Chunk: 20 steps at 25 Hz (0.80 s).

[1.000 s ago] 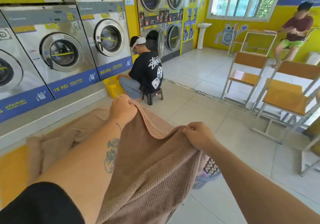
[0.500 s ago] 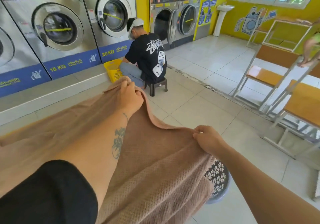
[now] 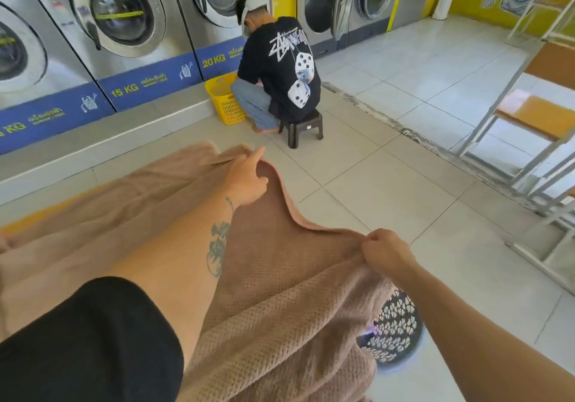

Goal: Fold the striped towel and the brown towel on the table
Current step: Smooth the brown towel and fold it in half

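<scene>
A brown waffle-weave towel (image 3: pixel 280 277) lies spread over the yellow table (image 3: pixel 46 212) and hangs off its near right side. My left hand (image 3: pixel 245 177) reaches across to the towel's far right corner and holds the edge there, with the index finger pointing straight out. My right hand (image 3: pixel 385 252) pinches the towel's near right corner, lifted a little above the surface. The edge between the two hands sags in a curve. No striped towel is in view.
A dark openwork laundry basket (image 3: pixel 395 330) stands on the floor under my right arm. A person (image 3: pixel 280 68) sits on a black stool (image 3: pixel 301 127) beside a yellow basket (image 3: pixel 224 99), facing the washing machines (image 3: pixel 118 18). Wooden chairs (image 3: pixel 535 112) stand at the right.
My left hand has carried the far corner farther out and lower toward the table, and its index finger has straightened. The right hand keeps its pinch. My view has tilted downward.
</scene>
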Tool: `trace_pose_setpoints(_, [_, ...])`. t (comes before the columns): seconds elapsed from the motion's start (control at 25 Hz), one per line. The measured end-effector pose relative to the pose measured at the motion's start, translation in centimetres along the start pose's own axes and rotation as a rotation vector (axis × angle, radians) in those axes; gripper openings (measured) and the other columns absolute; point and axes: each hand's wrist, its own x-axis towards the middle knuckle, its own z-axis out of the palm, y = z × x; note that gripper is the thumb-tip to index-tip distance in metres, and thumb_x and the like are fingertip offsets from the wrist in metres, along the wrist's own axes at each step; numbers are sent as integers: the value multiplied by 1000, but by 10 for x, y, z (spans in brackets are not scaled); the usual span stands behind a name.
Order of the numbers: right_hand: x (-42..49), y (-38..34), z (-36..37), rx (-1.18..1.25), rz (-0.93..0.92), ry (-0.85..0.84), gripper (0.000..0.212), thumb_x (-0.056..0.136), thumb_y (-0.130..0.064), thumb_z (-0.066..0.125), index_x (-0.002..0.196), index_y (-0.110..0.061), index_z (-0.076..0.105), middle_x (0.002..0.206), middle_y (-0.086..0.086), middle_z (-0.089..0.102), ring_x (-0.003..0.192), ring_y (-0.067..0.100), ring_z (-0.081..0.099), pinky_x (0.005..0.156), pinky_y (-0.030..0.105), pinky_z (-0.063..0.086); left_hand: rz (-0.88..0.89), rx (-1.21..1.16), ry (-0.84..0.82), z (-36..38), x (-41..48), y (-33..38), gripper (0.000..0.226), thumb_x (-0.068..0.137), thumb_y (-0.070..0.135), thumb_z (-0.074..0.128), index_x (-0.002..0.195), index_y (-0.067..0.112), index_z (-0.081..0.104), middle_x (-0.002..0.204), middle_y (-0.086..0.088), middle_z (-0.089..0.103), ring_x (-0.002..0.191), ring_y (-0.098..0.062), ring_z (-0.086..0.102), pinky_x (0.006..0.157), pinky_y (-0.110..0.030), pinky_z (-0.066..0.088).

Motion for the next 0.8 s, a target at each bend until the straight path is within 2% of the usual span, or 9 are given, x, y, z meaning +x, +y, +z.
trace_pose_setpoints(0.08, [2,13,7,-243,-29,-146,46,86,-35,53,125,-9,50,114,11,59,98,28,60,76,37,53,-69,-72,-65,12,-24,-8,71,96,15,54,156,30,18,160,-7,26,134,-29,44,97,-32,45])
trace_pose_setpoints(0.2, [-7,10,23,-307,-203,-276,46,86,-16,52,131,-7,48,108,12,57,84,23,55,73,28,46,-217,-69,-119,30,-78,-37,48,99,15,51,145,25,43,151,-6,41,126,-25,52,95,-38,51])
trace_pose_setpoints(0.28, [-14,2,39,-265,-368,-367,48,89,-12,52,137,-8,46,114,15,58,74,17,51,60,21,40,-305,-77,-50,41,-123,-56,34,99,14,50,131,21,58,138,-4,55,119,-21,57,96,-35,49])
trace_pose_setpoints(0.36, [-23,-9,52,-227,-460,-392,48,90,-18,53,138,-15,46,124,11,55,86,18,56,69,24,48,-385,-134,42,46,-168,-68,28,100,16,46,122,25,62,125,2,61,105,-15,62,87,-33,53])
trace_pose_setpoints(0.44, [-42,-23,60,-221,-554,-430,45,90,-14,51,135,-18,50,117,7,56,92,22,56,75,32,51,-444,-178,121,44,-213,-76,25,101,19,45,115,30,63,119,6,62,102,-12,61,82,-30,50])
trace_pose_setpoints(0.52, [-65,-35,68,-211,-664,-453,41,90,-12,51,129,-20,54,107,2,54,89,22,56,70,28,51,-485,-192,188,42,-251,-88,24,102,19,46,115,29,64,116,9,61,104,-11,58,85,-26,46])
trace_pose_setpoints(0.64, [-97,-50,91,-344,-826,-410,33,88,-22,50,119,-24,59,103,-4,57,94,18,58,79,27,48,-535,-210,253,35,-298,-108,23,101,18,48,114,29,65,112,11,63,102,-10,59,86,-26,48])
trace_pose_setpoints(0.72, [-124,-58,109,-415,-829,-566,18,87,-14,55,101,-25,59,88,-3,50,78,15,50,67,26,41,-535,-230,305,29,-324,-119,22,100,19,49,107,33,64,107,13,65,97,-8,61,82,-24,48])
trace_pose_setpoints(0.8, [-146,-60,132,-430,-981,-530,29,75,-4,62,72,-21,39,69,-2,36,56,14,36,51,25,34,-491,-249,373,24,-350,-129,19,98,19,50,97,33,64,92,14,65,79,-2,60,66,-20,43])
